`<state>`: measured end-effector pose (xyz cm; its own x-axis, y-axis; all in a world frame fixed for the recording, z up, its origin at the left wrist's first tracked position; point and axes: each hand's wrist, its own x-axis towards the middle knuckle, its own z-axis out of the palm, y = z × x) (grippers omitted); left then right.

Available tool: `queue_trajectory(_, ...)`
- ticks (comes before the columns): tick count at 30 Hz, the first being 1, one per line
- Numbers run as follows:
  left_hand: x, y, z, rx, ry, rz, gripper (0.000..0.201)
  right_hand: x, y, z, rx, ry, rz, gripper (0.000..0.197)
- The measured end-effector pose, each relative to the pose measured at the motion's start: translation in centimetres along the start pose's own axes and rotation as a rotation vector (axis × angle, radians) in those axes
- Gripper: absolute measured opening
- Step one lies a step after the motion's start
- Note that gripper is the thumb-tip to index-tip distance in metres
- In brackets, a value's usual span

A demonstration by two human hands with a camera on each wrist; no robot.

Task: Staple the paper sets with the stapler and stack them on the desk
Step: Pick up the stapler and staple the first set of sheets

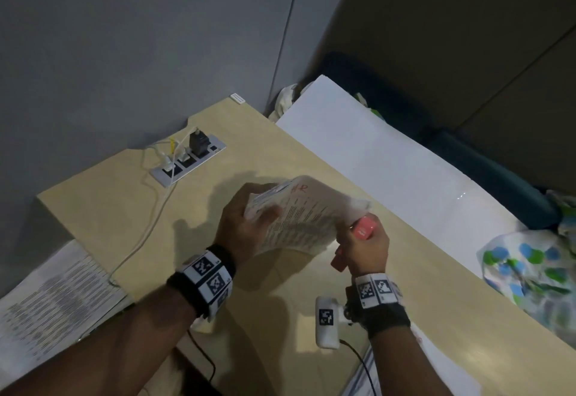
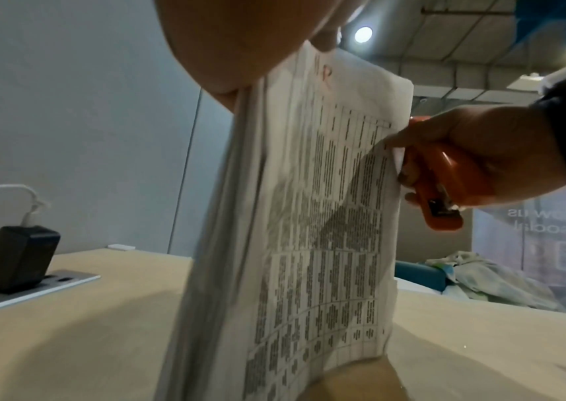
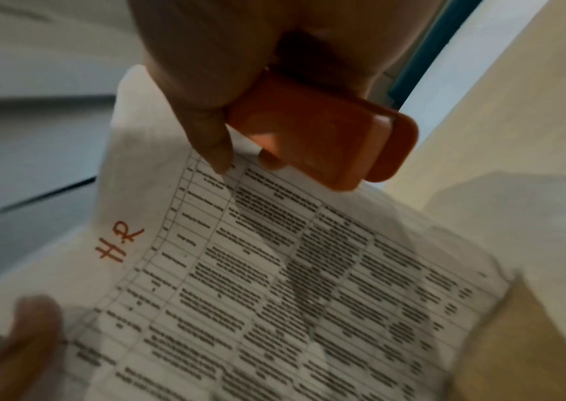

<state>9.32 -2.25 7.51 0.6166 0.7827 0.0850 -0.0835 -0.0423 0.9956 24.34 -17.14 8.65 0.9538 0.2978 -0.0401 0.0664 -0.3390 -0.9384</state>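
Orange stapler (image 1: 363,226) sits gripped in the right hand (image 1: 364,247) at the right corner of the paper set (image 1: 299,215), which the left hand (image 1: 241,227) holds curled above the counter (image 1: 218,133). Stapling step; next, I think, a firm squeeze.

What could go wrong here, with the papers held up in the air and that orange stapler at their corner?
The paper set is bent and held above the desk only by the left hand, so sheets may fan out and get stapled crooked. The right hand both grips the stapler and pinches the paper's corner, so a fingertip near the stapler's mouth might get nipped, or the staple might miss some pages.
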Motion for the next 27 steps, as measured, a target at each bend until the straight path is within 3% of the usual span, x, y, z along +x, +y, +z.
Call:
queue_trajectory(2,-0.1,0.4,0.2,0.021,0.027,0.035,0.031,-0.4,0.6,0.2,-0.034,-0.017,-0.014,0.028)
queue_trajectory(3,0.0,0.6,0.3,0.026,0.035,0.067,0.033,-0.6,0.9,0.3,-0.047,-0.017,-0.021,0.03)
queue_trajectory(6,0.3,0.7,0.2,-0.002,0.039,0.236,0.066,-0.7,0.9,0.1,-0.062,-0.033,-0.048,0.03)
queue_trajectory(7,0.5,0.5,0.0,0.035,0.051,0.322,0.063,-0.7,0.9,0.1,-0.067,-0.047,-0.061,0.028)
queue_trajectory(10,0.9,0.5,-0.2,0.201,0.003,0.555,0.023,-1.1,0.9,-0.4,-0.084,-0.075,-0.079,0.029)
queue_trajectory(12,1.2,0.5,-0.2,0.189,-0.023,0.607,0.021,-1.1,0.9,-0.7,-0.091,-0.059,-0.092,0.03)
queue_trajectory(16,1.2,0.6,0.0,0.091,-0.017,0.534,0.026,-0.8,-0.5,-1.4,0.015,0.024,-0.128,0.04)
queue_trajectory(19,0.5,0.6,0.0,-0.023,-0.056,0.372,0.024,-0.8,-2.1,-1.7,0.026,0.025,-0.205,0.039)
queue_trajectory(23,-0.1,0.6,0.0,-0.123,-0.01,0.263,0.05,-0.2,-2.7,-1.7,-0.041,0.062,-0.225,0.03)
queue_trajectory(27,-1.0,0.0,-0.6,0.017,0.058,0.254,0.04,0.0,-2.3,-2.0,-0.065,0.099,-0.196,0.031)
